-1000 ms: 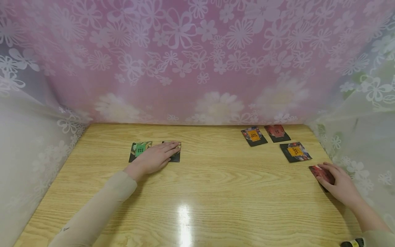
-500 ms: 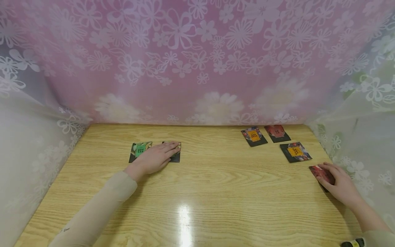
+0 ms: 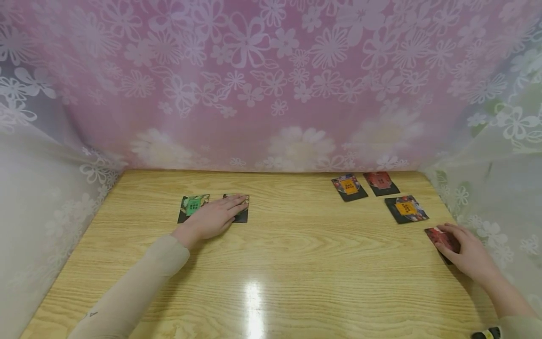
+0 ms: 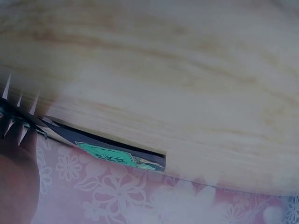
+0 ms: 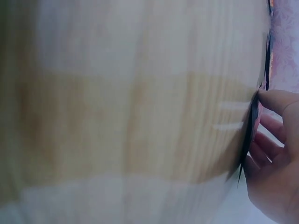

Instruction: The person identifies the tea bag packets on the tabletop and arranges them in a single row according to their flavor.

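On the left of the wooden table, my left hand (image 3: 214,217) lies with its fingers stretched across a dark flat packet (image 3: 242,217), covering most of it. A packet with a green label (image 3: 193,206) sits just left of it, partly behind the hand; the left wrist view shows this green label (image 4: 106,154) edge-on. Near the right edge, my right hand (image 3: 470,254) rests on a red and black packet (image 3: 436,236), its bent fingers and thumb spread over it. In the right wrist view the thumb and fingertips touch the packet's face (image 5: 252,121).
Two packets with orange labels (image 3: 349,187) (image 3: 406,208) and another red packet (image 3: 381,181) lie at the back right of the table (image 3: 288,263). A pink flowered curtain (image 3: 271,84) hangs behind, with pale curtains at both sides. A small black and yellow object (image 3: 487,333) shows at bottom right.
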The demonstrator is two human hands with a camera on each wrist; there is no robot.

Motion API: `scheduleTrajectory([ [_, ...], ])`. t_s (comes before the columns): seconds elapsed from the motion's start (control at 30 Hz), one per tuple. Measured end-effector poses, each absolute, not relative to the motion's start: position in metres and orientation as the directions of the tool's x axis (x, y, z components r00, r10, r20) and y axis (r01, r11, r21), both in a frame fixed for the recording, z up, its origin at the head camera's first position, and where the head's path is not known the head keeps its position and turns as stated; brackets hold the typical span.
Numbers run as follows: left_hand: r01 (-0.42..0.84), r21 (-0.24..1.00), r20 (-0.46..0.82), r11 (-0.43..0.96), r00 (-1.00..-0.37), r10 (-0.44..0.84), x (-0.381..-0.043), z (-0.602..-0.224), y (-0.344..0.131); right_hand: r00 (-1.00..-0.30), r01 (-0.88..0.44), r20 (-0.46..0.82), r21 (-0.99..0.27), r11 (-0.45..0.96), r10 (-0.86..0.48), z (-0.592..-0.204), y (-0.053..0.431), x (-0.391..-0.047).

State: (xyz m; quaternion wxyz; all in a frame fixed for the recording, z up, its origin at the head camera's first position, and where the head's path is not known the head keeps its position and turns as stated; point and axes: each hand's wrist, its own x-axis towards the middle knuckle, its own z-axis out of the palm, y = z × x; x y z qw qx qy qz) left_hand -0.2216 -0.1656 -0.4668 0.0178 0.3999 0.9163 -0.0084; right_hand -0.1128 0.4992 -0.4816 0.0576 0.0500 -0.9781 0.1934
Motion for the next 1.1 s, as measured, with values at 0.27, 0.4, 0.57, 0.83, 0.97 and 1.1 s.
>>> scheduleTrajectory([
  [0.27, 0.708, 0.078, -0.058, 0.702, -0.699, 0.712, -0.223, -0.466, -0.165, -0.989, -0.111, 0.126, -0.315, 0.943, -0.074, -0.475, 0.498, -0.118],
  [0.4, 0.695, 0.098, -0.067, 0.712, -0.710, 0.701, -0.224, -0.467, -0.165, -0.987, -0.113, 0.148, -0.320, 0.941, -0.068, -0.471, 0.496, -0.120],
  [0.57, 0.685, 0.133, -0.062, 0.716, -0.716, 0.696, -0.224, -0.468, -0.165, -0.990, -0.095, 0.129, -0.349, 0.932, -0.053, -0.457, 0.489, -0.126],
  [0.83, 0.667, 0.187, -0.055, 0.721, -0.726, 0.685, -0.222, -0.466, -0.164, -0.991, -0.125, 0.089, -0.290, 0.949, -0.103, -0.439, 0.463, -0.147],
  [0.97, 0.668, 0.193, -0.050, 0.719, -0.725, 0.687, -0.223, -0.466, -0.164, -0.984, -0.165, 0.104, -0.252, 0.954, -0.143, -0.437, 0.451, -0.158],
  [1.1, 0.668, 0.195, -0.045, 0.718, -0.725, 0.687, -0.225, -0.469, -0.165, -0.980, -0.192, 0.099, -0.264, 0.945, -0.171, -0.432, 0.436, -0.170],
])
